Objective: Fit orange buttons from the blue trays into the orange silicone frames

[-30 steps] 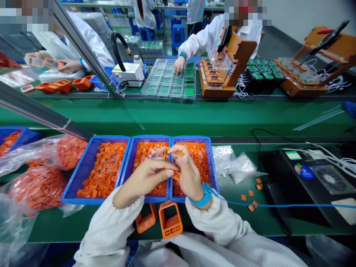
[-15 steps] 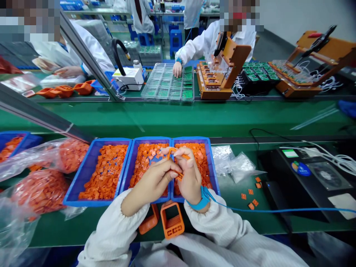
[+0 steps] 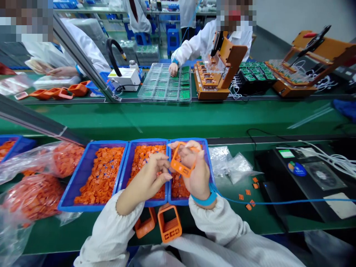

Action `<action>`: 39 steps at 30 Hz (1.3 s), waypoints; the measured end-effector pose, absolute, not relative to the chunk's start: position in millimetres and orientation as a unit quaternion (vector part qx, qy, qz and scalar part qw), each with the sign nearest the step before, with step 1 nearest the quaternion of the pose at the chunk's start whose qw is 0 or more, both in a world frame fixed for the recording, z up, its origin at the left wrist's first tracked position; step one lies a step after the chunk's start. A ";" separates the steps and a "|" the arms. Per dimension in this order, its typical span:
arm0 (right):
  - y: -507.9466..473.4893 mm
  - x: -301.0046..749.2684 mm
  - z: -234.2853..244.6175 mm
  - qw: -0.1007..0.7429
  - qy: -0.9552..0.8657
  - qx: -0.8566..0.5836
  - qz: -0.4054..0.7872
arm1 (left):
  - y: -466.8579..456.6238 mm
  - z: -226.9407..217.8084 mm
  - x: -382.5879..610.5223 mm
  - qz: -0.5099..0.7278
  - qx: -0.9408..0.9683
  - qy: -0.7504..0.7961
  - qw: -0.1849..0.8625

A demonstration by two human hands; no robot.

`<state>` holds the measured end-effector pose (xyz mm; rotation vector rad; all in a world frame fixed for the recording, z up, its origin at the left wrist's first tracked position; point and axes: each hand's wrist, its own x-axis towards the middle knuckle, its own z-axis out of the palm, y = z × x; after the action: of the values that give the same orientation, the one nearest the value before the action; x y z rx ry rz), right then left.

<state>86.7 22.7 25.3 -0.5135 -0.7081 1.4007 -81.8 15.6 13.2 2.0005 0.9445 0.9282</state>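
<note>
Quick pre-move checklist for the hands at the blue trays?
Orange frame in right hand: ok, held above the tray.
Left hand: cannot tell whether its fingertips touch the frame.
Blue wrist strap on right wrist: ok, cord attached and running right.
Blue tray under the hands: ok, holds orange pieces.
Loose orange pieces on the green bench: not ok, outside the trays.

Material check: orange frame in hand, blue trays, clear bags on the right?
The orange frame looks like matte moulded plastic, with clean uniform edges; possibly rubbery, can't tell. The blue tray looks like rigid moulded plastic, with a smooth formed rim. The clear bag looks like thin polyethylene film, creased and glinting.
</note>
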 end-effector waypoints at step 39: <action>38.4 128.3 42.9 0.712 -0.182 -0.242 0.633 | 29.6 -4.0 -38.7 0.260 0.727 0.404 0.490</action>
<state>128.3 38.4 42.9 -0.5361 -0.4042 1.4036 -38.7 29.6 -4.0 1.7663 0.9811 0.6313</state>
